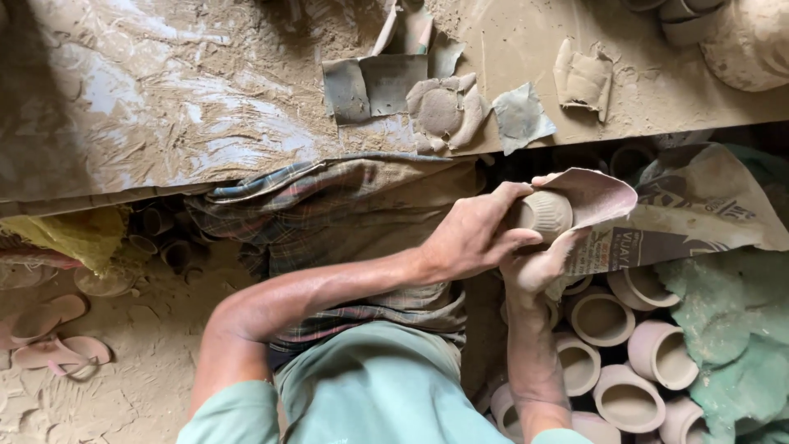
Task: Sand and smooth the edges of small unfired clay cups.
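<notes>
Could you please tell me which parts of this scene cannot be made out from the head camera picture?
- Small grey-brown clay cup: its base, hidden by the left hand.
- Right hand: its fingers, behind the cup and sheet of newspaper.
- Large clay pot: cut off by the frame's corner.

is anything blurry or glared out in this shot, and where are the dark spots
Head view: the hands, left hand and right hand, and the small clay cup they hold look fairly sharp; pale sheen glares off the wet clay-smeared board at upper left; deep shadow lies under the board's edge around the stacked cups; the clay pots at lower right are evenly lit; the far corners look soft.
</notes>
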